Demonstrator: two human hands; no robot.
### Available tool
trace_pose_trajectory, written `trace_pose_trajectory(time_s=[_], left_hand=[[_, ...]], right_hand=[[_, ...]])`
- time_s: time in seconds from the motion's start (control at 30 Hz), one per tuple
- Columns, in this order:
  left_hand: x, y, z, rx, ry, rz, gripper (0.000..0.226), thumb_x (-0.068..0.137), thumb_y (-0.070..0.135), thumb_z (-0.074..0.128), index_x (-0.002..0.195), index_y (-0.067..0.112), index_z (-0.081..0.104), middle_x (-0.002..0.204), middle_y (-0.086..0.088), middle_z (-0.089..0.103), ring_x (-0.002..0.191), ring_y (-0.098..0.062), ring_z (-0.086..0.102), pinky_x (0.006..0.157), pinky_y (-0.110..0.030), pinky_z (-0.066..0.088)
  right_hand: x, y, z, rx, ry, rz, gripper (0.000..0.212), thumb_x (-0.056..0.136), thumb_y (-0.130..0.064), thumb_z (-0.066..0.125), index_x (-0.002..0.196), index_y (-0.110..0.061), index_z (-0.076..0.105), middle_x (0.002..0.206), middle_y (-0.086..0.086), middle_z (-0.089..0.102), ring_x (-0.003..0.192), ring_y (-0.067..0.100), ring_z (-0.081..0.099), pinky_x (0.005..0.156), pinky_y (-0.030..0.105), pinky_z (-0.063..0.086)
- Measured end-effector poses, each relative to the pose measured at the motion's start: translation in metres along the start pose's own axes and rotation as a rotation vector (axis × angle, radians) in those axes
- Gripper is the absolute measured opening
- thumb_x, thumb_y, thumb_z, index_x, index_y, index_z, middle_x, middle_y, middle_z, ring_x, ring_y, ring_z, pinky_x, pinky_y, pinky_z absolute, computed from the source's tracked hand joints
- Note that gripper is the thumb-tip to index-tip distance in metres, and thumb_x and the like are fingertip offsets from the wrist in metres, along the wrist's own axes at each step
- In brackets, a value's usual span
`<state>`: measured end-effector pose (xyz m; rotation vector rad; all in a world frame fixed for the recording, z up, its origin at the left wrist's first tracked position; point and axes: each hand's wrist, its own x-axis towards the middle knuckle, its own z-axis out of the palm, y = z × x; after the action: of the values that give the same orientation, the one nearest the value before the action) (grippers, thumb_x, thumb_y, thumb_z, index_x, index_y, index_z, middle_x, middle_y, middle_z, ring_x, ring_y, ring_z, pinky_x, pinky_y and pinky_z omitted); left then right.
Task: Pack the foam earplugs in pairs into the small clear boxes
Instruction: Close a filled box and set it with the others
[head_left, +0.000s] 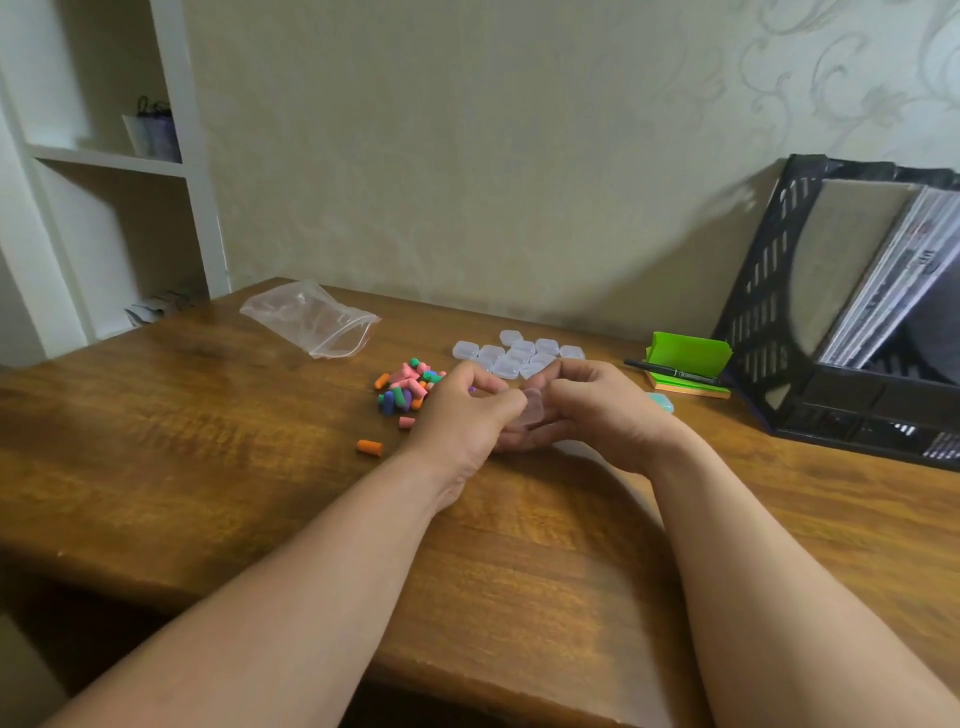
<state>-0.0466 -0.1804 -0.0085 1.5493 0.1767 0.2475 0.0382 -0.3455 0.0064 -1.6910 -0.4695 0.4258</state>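
Head view: left hand (457, 415) and right hand (608, 410) grip one clear box (533, 408), well inside table (208, 441) edges.

The wooden surface (208, 441) in front of me runs back to a pale patterned wall (467, 156). At its far left lies a clear zip bag (306, 322) with a red seal, flat and open-mouthed. To my right a green pad (685, 353) sits on a stack of notes, and a black pen (670, 372) lies across its front. Just beyond stands a black rack (769, 291) holding papers (893, 270) that lean back. On my far left is a white shelf (104, 158) with a small gift bag (153, 130) on it.
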Motion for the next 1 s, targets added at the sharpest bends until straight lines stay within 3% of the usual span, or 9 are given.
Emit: trace_pose_trajectory(time_s=[0.13,0.3,0.4,0.53,0.67,0.73,0.8,0.9,1.0], left_hand=[[0.004,-0.004,0.000,-0.097,0.023,-0.023,0.020,0.094,0.015,0.075,0.111,0.016,0.065,0.117,-0.012,0.072,0.103,-0.028,0.078,0.091,-0.049,0.066],[0.003,-0.002,-0.001,-0.105,-0.020,-0.028,0.019,0.101,0.017,0.073,0.117,0.020,0.064,0.119,-0.010,0.071,0.097,-0.023,0.081,0.093,-0.045,0.066],[0.000,0.000,-0.001,-0.184,-0.176,-0.102,0.028,0.105,0.003,0.063,0.131,0.010,0.060,0.128,-0.015,0.067,0.097,-0.022,0.080,0.086,-0.036,0.067],[-0.013,0.007,0.000,-0.369,-0.469,-0.257,0.037,0.103,-0.013,0.047,0.137,-0.002,0.056,0.112,-0.021,0.068,0.079,-0.017,0.068,0.067,-0.022,0.062],[-0.018,0.010,0.002,-0.303,-0.551,-0.256,0.032,0.108,0.010,0.043,0.138,0.019,0.051,0.090,-0.009,0.057,0.066,-0.015,0.052,0.055,-0.023,0.040],[-0.017,0.010,0.003,-0.290,-0.542,-0.256,0.029,0.113,0.035,0.046,0.142,0.034,0.052,0.081,-0.004,0.053,0.061,-0.014,0.047,0.049,-0.022,0.034],[-0.015,0.009,0.002,-0.288,-0.470,-0.225,0.026,0.112,0.044,0.054,0.134,0.031,0.060,0.075,-0.001,0.051,0.057,-0.012,0.044,0.046,-0.020,0.030],[-0.011,0.009,-0.004,-0.387,-0.295,-0.161,0.017,0.111,0.030,0.058,0.107,0.015,0.066,0.067,0.003,0.049,0.053,-0.009,0.040,0.044,-0.020,0.023],[-0.004,0.012,-0.012,-0.553,-0.148,-0.151,0.019,0.109,0.018,0.056,0.095,0.015,0.069,0.063,0.004,0.050,0.052,-0.009,0.038,0.045,-0.020,0.021]], right_hand=[[0.003,-0.002,0.006,-0.133,0.064,-0.008,0.020,0.105,-0.011,0.060,0.122,-0.008,0.070,0.107,0.023,0.080,0.100,0.041,0.079,0.097,0.059,0.061],[0.002,-0.007,0.014,-0.378,0.158,-0.100,0.018,0.100,-0.014,0.074,0.117,-0.020,0.072,0.096,0.008,0.080,0.081,0.021,0.079,0.068,0.031,0.063],[0.001,-0.004,0.001,-0.260,0.219,-0.139,0.005,0.100,-0.014,0.075,0.105,-0.012,0.075,0.094,0.010,0.078,0.074,0.020,0.071,0.064,0.034,0.056],[-0.004,-0.006,-0.010,0.062,0.048,-0.112,0.010,0.099,-0.014,0.072,0.100,-0.005,0.077,0.080,0.009,0.068,0.067,0.022,0.060,0.054,0.031,0.048],[-0.005,-0.005,-0.003,0.068,-0.111,-0.072,0.012,0.096,-0.015,0.069,0.094,-0.010,0.079,0.081,0.013,0.067,0.062,0.021,0.060,0.061,0.032,0.053],[-0.005,-0.004,-0.001,0.097,-0.133,-0.075,0.014,0.093,-0.016,0.069,0.098,-0.009,0.081,0.088,0.014,0.071,0.072,0.024,0.066,0.070,0.034,0.056],[-0.004,-0.004,0.003,0.105,-0.152,-0.080,0.020,0.099,-0.022,0.066,0.101,-0.006,0.076,0.087,0.015,0.069,0.079,0.029,0.066,0.076,0.039,0.055],[0.001,-0.003,0.016,0.135,-0.134,-0.064,0.044,0.098,-0.049,0.068,0.104,-0.006,0.071,0.087,0.016,0.064,0.081,0.033,0.063,0.083,0.048,0.051],[0.008,0.003,0.027,0.200,-0.059,-0.052,0.052,0.089,-0.061,0.074,0.112,-0.014,0.072,0.093,0.009,0.063,0.083,0.023,0.057,0.075,0.038,0.046]])
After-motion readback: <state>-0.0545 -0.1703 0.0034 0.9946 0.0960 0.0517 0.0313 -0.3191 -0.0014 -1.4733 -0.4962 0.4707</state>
